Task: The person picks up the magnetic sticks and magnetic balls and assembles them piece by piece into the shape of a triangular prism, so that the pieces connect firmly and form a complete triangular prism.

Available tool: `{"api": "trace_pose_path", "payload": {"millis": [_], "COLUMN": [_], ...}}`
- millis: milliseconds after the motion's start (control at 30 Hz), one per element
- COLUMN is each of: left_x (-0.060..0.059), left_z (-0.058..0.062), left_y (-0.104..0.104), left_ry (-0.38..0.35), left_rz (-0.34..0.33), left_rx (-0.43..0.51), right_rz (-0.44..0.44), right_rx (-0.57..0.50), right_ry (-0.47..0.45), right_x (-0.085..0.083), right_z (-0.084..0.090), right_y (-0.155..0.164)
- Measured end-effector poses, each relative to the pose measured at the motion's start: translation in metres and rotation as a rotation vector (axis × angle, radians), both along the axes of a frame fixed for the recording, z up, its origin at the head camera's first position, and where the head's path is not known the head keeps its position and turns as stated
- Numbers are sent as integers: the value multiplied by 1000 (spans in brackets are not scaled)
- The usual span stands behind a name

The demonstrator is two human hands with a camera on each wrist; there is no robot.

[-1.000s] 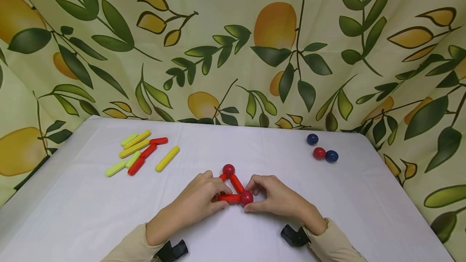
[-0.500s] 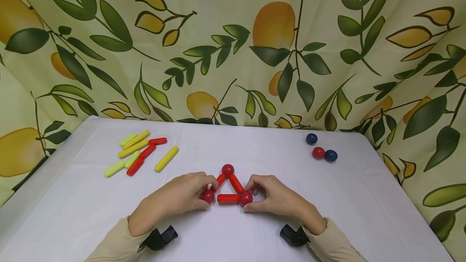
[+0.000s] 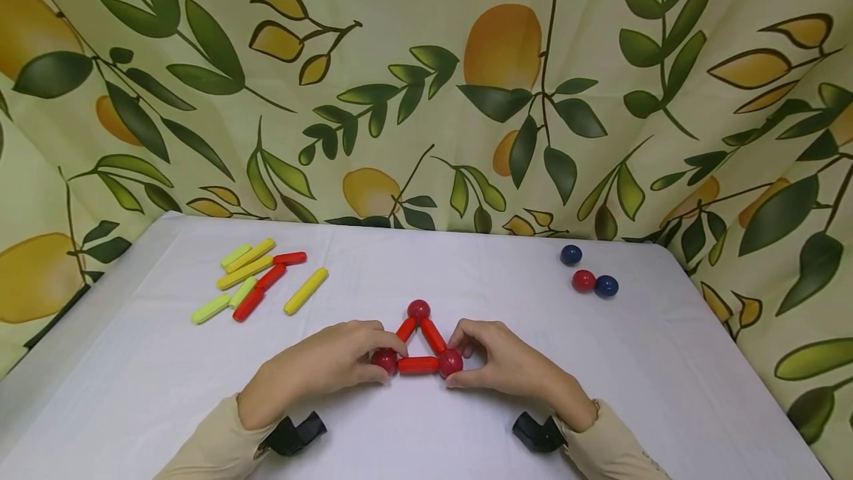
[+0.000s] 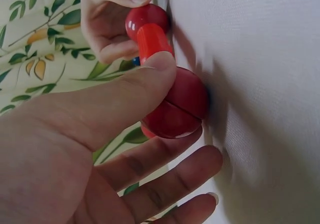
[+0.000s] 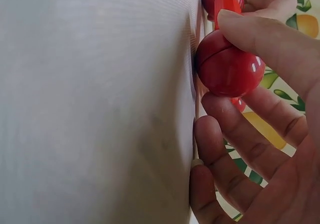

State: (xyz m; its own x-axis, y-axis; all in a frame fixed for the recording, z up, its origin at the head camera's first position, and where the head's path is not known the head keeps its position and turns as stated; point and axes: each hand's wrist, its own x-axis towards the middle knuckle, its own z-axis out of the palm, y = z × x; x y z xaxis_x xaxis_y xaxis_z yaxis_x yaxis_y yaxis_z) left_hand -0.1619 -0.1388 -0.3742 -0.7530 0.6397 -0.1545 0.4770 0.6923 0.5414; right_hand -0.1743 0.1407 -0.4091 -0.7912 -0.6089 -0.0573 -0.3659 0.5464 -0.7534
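Observation:
Three red balls and three short red rods form a triangle on the table. In the head view, my left hand [image 3: 326, 358] pinches the left corner ball [image 3: 384, 361] between thumb and fingers. On the other side, my right hand [image 3: 509, 358] grips the right corner ball [image 3: 450, 363]. Between these two lies the bottom rod [image 3: 418, 366], its ends right at both balls. The far ball [image 3: 418, 310] joins the left rod [image 3: 405, 330] and the right rod [image 3: 433, 337]. The left wrist view shows my thumb [image 4: 155, 74] over the ball beside the rod's end.
At the back left lie several loose rods: yellow rods [image 3: 306, 291], red rods [image 3: 249, 304] and pale green rods [image 3: 211, 309]. Toward the back right sit a loose red ball [image 3: 583, 281] and two blue balls [image 3: 571, 255]. A leaf-patterned curtain [image 3: 413, 95] hangs behind the white table [image 3: 433, 435].
My left hand first shifted left, off the bottom rod, holding the left ball apart from it. That ball has since come right, against the rod's end. My right hand stayed put.

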Motion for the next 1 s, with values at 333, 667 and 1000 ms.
{"api": "trace_pose_path", "payload": {"millis": [333,667,1000], "left_x": [-1,0,4], "left_z": [-3,-3,-4], "left_y": [0,4,7], "left_ry": [1,0,-69], "left_rz": [12,20,9], "left_rx": [-5,1,38], "right_rz": [-13,-13,-12], "right_rx": [-2,0,5], "right_ry": [12,6,-20], "right_x": [2,1,0], "right_z": [2,0,1], "right_y": [-1,-1,2]}}
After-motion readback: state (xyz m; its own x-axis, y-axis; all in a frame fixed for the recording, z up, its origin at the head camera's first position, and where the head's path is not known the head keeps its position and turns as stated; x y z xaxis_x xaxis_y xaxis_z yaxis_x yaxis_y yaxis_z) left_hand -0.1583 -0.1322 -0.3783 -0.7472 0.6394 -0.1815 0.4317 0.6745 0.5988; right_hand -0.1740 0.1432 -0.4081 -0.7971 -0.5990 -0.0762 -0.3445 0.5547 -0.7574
